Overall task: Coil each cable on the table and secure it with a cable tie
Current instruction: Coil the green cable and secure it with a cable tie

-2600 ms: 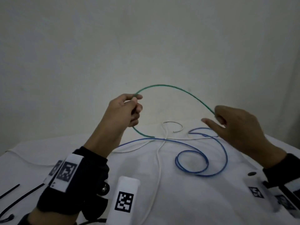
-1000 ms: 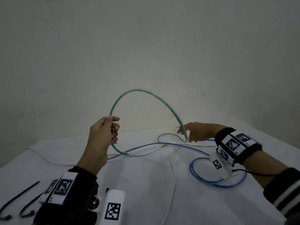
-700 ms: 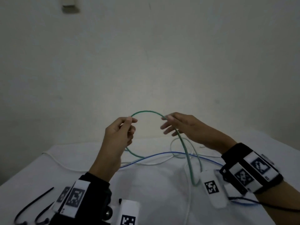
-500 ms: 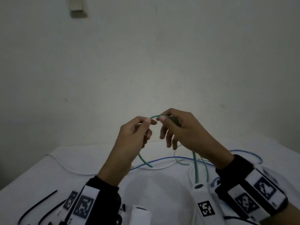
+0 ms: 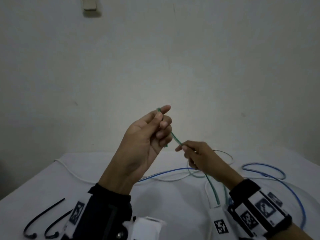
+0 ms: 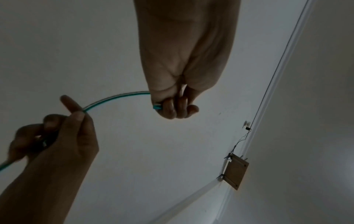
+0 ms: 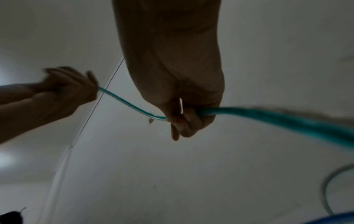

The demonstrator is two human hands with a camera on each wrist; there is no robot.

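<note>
No readable writing shows, only square coded markers on both wristbands. Two black cable ties (image 5: 44, 220) lie at the counter's (image 5: 173, 205) near left corner. Three cables: blue cable (image 5: 285, 186) and white cable (image 5: 69, 170) on the counter, green cable (image 5: 176, 138) raised above its middle. Left hand (image 5: 147, 135) pinches its end, fingers curled; right hand (image 5: 199, 157), lower, grips it farther along.

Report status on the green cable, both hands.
Left hand grips green cable end, raised. Right hand pinches same cable lower down. Blue cable and white cable crossing it on table; cable ties untouched.
</note>
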